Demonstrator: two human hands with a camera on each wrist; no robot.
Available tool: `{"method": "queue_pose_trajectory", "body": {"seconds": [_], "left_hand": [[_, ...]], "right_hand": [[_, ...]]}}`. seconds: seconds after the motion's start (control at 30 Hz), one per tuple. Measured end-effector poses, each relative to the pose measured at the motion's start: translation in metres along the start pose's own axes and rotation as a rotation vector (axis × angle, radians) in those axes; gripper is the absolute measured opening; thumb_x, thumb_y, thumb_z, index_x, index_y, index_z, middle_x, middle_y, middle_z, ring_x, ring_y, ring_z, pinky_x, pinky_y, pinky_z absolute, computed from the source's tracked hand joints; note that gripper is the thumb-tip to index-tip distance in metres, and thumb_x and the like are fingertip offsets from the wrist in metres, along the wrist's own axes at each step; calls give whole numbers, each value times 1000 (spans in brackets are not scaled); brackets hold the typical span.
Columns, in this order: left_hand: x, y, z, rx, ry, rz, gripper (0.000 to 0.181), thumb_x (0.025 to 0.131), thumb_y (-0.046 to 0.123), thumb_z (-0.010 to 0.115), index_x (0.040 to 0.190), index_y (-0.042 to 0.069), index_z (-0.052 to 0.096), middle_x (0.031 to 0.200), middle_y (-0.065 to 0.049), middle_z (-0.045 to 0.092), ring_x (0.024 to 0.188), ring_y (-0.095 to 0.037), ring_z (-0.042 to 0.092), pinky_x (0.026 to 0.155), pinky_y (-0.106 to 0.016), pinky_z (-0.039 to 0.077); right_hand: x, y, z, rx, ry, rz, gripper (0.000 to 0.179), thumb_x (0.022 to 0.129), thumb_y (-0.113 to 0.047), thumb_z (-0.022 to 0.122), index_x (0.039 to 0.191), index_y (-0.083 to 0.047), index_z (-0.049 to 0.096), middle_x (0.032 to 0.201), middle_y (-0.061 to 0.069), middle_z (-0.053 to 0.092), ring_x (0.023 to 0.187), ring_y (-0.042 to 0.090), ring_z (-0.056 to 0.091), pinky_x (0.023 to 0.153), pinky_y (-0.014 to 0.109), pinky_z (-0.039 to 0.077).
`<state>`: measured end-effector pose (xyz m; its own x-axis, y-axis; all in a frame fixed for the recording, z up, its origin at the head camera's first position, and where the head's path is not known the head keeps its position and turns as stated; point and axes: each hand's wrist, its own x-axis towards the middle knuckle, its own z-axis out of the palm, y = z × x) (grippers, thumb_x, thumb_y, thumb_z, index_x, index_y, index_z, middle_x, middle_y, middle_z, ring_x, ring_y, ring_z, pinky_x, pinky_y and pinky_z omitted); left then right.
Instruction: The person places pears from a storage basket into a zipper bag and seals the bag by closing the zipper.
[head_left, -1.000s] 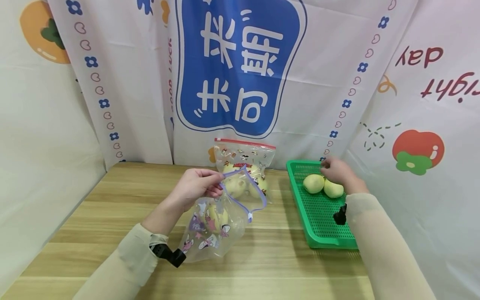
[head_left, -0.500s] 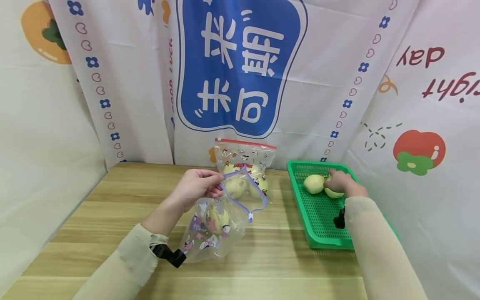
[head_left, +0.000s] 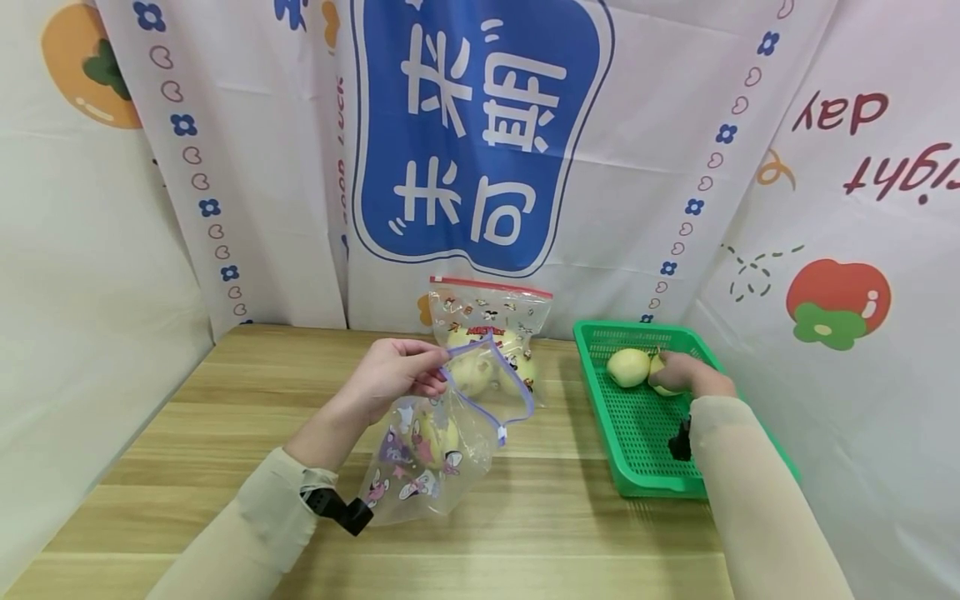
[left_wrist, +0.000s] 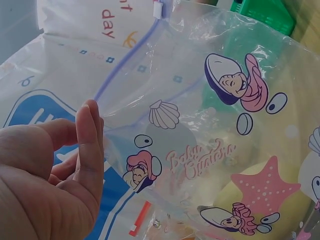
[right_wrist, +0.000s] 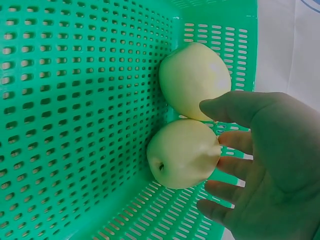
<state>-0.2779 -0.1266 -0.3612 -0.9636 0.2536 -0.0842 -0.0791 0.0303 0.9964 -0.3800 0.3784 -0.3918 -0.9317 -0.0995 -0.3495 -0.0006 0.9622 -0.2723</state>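
My left hand (head_left: pixel 401 371) pinches the purple-edged rim of a clear zip bag (left_wrist: pixel 185 125) printed with cartoon figures. The bag's mouth gapes, and a pale yellow-green fruit (left_wrist: pixel 227 192), pear-like, sits inside. At the right, a green plastic basket (head_left: pixel 626 467) holds two more such fruits. My right hand (right_wrist: pixel 280 150) reaches in over them with fingers spread. Its fingertips are at the side of the nearer fruit (right_wrist: pixel 182 155); whether they press on it I cannot tell. The thumb tip overlaps the edge of the other fruit (right_wrist: pixel 192 80).
Behind the held bag stands a second zip bag (head_left: pixel 491 292) with a red seal and several similar fruits inside. Both bags and the basket are on a wooden table (head_left: pixel 540 533). Printed cloth (head_left: pixel 637 167) hangs behind and at both sides.
My right hand has come down from above the basket's far side onto the right-hand fruit. The left hand and its bag have stayed in place.
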Motion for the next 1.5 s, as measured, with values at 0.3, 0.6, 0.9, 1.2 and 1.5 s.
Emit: {"method": "queue_pose_trajectory", "body": {"seconds": [0.3, 0.6, 0.9, 1.2, 1.5], "left_hand": [[0, -1, 0, 2, -14, 3, 36, 110, 13, 68, 135, -13, 68, 82, -3, 77, 69, -8, 76, 69, -21, 66], [1, -2, 0, 0, -26, 6, 35, 110, 12, 67, 134, -14, 67, 81, -3, 78, 68, -7, 75, 68, -21, 66], [1, 0, 1, 12, -28, 6, 36, 110, 12, 67, 134, -13, 68, 81, -3, 78, 68, -7, 75, 68, -21, 66], [0, -1, 1, 25, -23, -2, 35, 110, 14, 68, 134, -12, 69, 82, -3, 79, 69, -8, 76, 69, -22, 67], [-1, 0, 0, 14, -20, -7, 34, 110, 13, 67, 135, -11, 69, 83, -3, 79, 69, -8, 76, 69, -22, 67]], "right_hand": [[-7, -1, -3, -4, 13, 60, 71, 106, -25, 57, 163, 12, 34, 163, 54, 15, 154, 70, 15, 121, 79, 36], [-14, -3, 0, 0, -12, 54, 60, 102, -18, 64, 152, 10, 45, 156, 44, 42, 144, 61, 42, 112, 69, 49], [-21, 0, 2, -9, -74, 109, 68, 99, -23, 74, 155, 2, 45, 159, 38, 44, 141, 60, 47, 106, 67, 54], [-16, 17, 0, 107, -68, 63, 72, 98, -32, 74, 154, 5, 47, 146, 33, 55, 104, 35, 65, 78, 45, 63], [-14, 17, -14, 264, 70, -17, 75, 104, -37, 68, 156, 8, 37, 134, 35, 57, 103, 35, 67, 85, 51, 68]]}}
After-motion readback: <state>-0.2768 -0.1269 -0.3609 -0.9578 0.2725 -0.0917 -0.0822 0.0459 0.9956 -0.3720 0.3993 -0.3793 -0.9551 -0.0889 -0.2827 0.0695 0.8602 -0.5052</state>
